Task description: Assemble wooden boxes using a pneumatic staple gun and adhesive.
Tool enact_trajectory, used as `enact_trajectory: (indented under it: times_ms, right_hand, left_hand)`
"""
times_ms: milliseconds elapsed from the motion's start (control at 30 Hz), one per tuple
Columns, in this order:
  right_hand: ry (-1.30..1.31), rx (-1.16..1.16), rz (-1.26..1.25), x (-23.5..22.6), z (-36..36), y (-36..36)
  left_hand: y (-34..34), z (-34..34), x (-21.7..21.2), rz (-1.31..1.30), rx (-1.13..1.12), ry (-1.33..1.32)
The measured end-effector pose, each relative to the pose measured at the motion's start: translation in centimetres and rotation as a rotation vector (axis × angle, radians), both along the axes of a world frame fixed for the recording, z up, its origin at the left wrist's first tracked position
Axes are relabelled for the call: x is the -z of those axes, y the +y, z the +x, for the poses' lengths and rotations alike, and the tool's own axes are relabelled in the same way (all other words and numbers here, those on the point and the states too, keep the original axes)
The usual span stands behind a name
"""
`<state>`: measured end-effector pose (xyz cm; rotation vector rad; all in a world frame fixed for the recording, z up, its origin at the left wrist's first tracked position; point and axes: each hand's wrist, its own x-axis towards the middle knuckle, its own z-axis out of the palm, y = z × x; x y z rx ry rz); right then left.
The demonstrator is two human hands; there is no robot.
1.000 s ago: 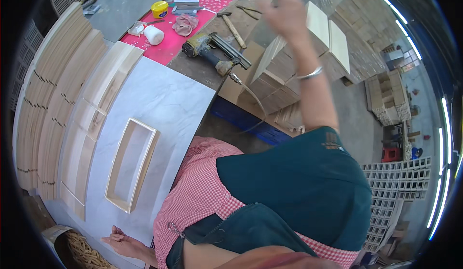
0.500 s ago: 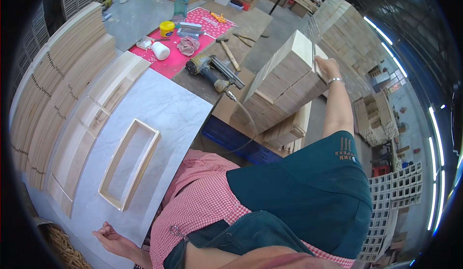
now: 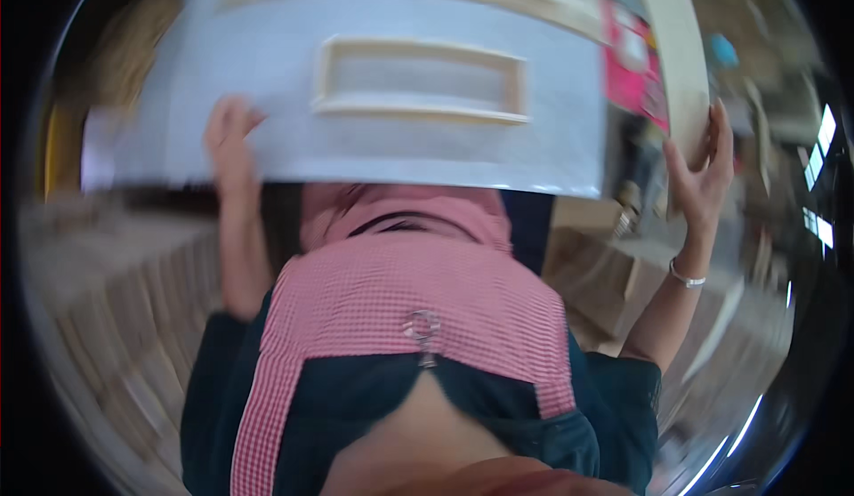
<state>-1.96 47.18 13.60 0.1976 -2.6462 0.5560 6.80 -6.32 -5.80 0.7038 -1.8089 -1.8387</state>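
Our hands at the white bench

Our right hand (image 3: 703, 171) grips a pale wooden board (image 3: 680, 60); our left hand (image 3: 227, 140) rests on the bench (image 3: 178, 96) near a wooden frame (image 3: 418, 78).

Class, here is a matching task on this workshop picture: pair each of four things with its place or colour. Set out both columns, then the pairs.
1. wooden frame
2. wooden board
3. bracelet
4. mat

a. on the right wrist
b. pink-red
c. lying flat on the white table
d. held upright in the right hand

Pairs: 1-c, 2-d, 3-a, 4-b
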Motion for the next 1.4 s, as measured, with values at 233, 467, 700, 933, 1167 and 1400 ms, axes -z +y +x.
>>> enact_trajectory:
  times_ms: [233, 467, 700, 933, 1167, 1400]
  right_hand:
    - [-0.162, -0.759, 0.043, 6.1, -3.8, -14.2]
    - [-0.164, -0.898, 0.212, 9.7, -6.2, -16.9]
    - [-0.195, -0.875, 0.248, 11.1, -6.8, -17.7]
    - [-0.206, -0.866, 0.335, 12.1, -7.1, -18.0]
    - [-0.202, -0.859, 0.391, 12.6, -6.9, -18.0]
    - [-0.209, -0.888, 0.474, 10.8, -6.7, -19.3]
  left_hand:
    - [3.3, 2.7, -5.1, -0.179, 0.105, -0.303]
    - [5.5, 1.2, -2.2, -0.868, 0.197, 0.056]
    - [6.5, 0.1, -2.4, -0.858, 0.24, -0.03]
    - [6.5, 0.1, -3.1, -0.882, 0.239, -0.116]
    - [6.3, -0.2, -2.5, -0.935, 0.223, -0.073]
    - [6.5, -0.2, -2.8, -0.963, 0.242, -0.086]
